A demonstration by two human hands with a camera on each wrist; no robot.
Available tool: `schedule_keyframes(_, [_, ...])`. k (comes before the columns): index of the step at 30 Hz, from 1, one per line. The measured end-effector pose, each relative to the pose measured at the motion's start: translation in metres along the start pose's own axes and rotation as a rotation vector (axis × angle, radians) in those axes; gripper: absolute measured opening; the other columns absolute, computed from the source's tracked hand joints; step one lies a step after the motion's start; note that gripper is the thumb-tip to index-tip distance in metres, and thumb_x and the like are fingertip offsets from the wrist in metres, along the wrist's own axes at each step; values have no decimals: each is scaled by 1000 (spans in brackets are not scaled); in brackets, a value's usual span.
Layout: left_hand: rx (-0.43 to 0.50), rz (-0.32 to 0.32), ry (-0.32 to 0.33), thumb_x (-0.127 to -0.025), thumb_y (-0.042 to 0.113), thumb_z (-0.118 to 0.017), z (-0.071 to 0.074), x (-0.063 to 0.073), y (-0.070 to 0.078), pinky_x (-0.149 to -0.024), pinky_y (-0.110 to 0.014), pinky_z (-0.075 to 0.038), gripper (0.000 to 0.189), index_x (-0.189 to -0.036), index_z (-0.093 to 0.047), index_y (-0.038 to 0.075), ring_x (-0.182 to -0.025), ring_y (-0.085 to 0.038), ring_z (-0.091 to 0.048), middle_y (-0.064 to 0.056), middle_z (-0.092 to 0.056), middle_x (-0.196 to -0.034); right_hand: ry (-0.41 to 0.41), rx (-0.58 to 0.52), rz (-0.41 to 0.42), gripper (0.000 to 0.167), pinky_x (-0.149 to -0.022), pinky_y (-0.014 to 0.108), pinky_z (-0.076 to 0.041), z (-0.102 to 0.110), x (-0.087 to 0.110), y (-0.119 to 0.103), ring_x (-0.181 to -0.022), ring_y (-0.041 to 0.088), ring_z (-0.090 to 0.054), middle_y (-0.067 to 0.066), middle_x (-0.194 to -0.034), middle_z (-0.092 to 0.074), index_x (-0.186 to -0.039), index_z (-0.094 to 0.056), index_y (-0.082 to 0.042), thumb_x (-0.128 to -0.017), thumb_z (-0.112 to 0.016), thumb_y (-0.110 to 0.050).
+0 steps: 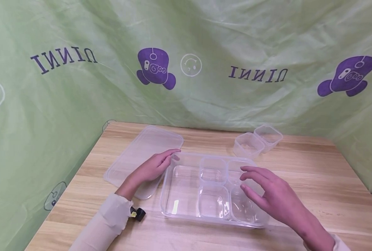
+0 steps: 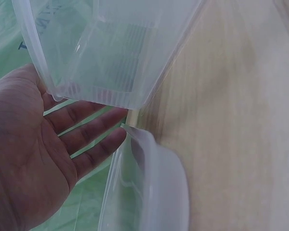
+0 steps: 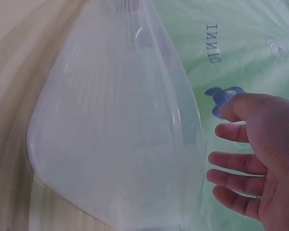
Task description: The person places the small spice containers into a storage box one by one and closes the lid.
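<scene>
A large clear plastic box [image 1: 185, 191] lies on the table, with several small clear cups [image 1: 213, 204] set side by side in its middle and right part. At the box's left rim rests my left hand [image 1: 156, 165]. The left wrist view shows the fingers of that hand [image 2: 53, 139] nearly straight along the box's outer wall [image 2: 115, 53]; the thumb is mostly hidden. Over the right end of the box hovers my right hand [image 1: 275, 193], its fingers loosely bent and apart. Nothing is held in that hand [image 3: 255, 163] in the right wrist view, beside the box wall [image 3: 106, 120].
A flat translucent lid [image 1: 131, 157] lies left of the box, partly under my left arm. Two more small clear cups, one nearer [image 1: 248, 144] and one farther [image 1: 269, 136], stand together at the back. Green printed cloth [image 1: 204, 97] hangs behind the wooden table [image 1: 311, 167].
</scene>
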State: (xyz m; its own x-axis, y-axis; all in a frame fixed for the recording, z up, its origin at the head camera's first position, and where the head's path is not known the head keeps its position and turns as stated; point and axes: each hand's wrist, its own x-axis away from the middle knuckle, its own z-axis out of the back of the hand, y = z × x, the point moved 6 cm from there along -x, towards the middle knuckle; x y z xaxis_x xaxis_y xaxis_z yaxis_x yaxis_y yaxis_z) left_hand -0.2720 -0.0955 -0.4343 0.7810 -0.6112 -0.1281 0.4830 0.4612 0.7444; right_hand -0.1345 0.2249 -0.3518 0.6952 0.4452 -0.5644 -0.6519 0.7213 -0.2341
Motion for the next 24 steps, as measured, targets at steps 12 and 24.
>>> schedule_keyframes(12, [-12, 6, 4, -109, 11, -38, -2, 3, 1, -106, -48, -45, 44, -152, -49, 10, -123, -26, -61, -6, -70, -123, 18, 49, -67, 24, -84, 37, -52, 17, -6, 22, -112, 25, -67, 3, -127, -70, -110, -71, -15, -87, -79, -18])
schedule_keyframes(24, [-22, -4, 10, -109, 10, -37, -3, -1, 0, -107, -48, -45, 45, -152, -50, 10, -123, -27, -61, -9, -70, -124, 46, 54, -166, 38, -68, 35, -57, 13, -3, 61, -93, 23, -69, 8, -118, -71, -119, -70, -9, -82, -82, -4])
